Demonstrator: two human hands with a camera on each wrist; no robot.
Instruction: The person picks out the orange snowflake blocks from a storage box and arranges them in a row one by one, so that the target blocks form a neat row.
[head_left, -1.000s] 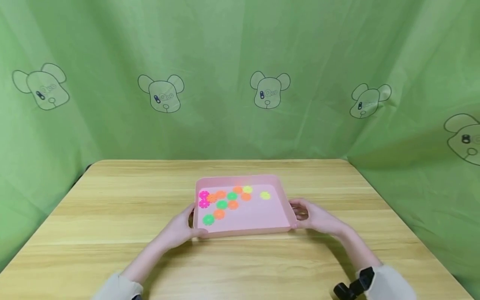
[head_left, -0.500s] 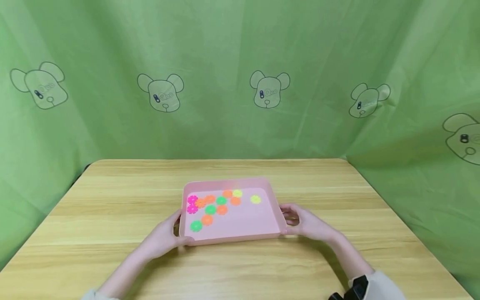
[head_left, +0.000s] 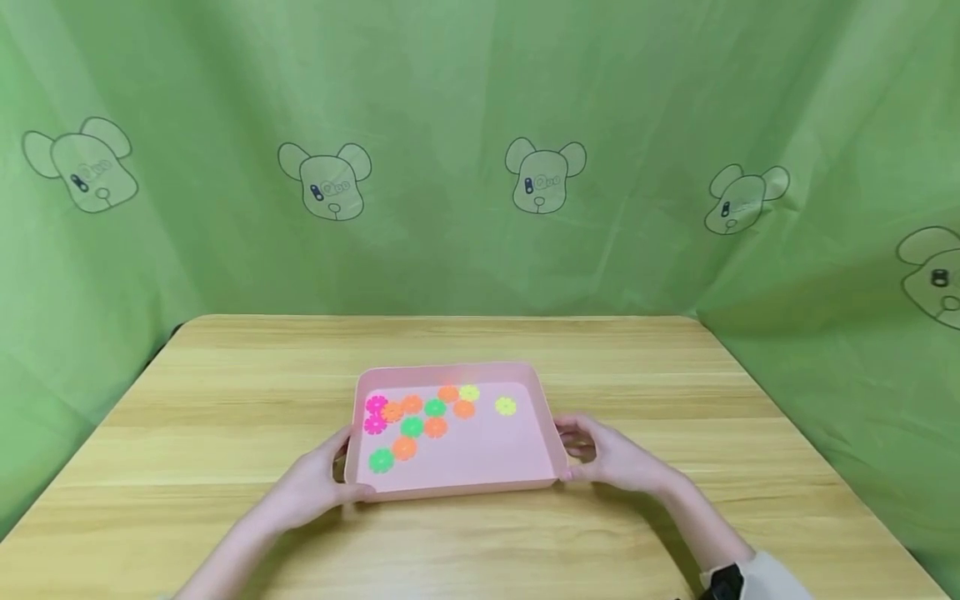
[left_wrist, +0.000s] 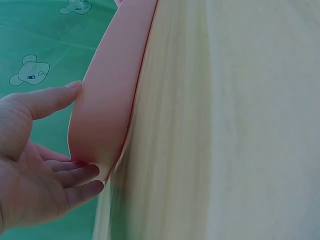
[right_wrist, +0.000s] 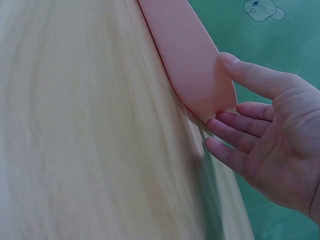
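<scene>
A shallow pink tray (head_left: 480, 457) with raised walls lies in the middle of the table in the head view. My left hand (head_left: 306, 490) grips its near left corner, thumb along the front wall and fingers at the side. At the near right corner my right hand (head_left: 618, 457) holds it the same way. Several flower-shaped plastic pieces lie inside: pink ones (head_left: 376, 425) at the left, orange (head_left: 404, 447) and green (head_left: 381, 460) ones in a slanting band, and yellow ones, one of them (head_left: 506, 406) apart to the right. Both wrist views show fingertips at the tray's lower edge.
The wood-grain table (head_left: 660, 375) extends around the tray on all sides. A green curtain (head_left: 435, 275) printed with bear heads hangs behind the table and along its sides. A black strap device (head_left: 724, 581) sits at the right wrist by a light sleeve.
Both hands have shifted the tray to the left and slightly nearer, with the pieces riding along inside. Most of the move came in the first half second; the grip looks the same.
</scene>
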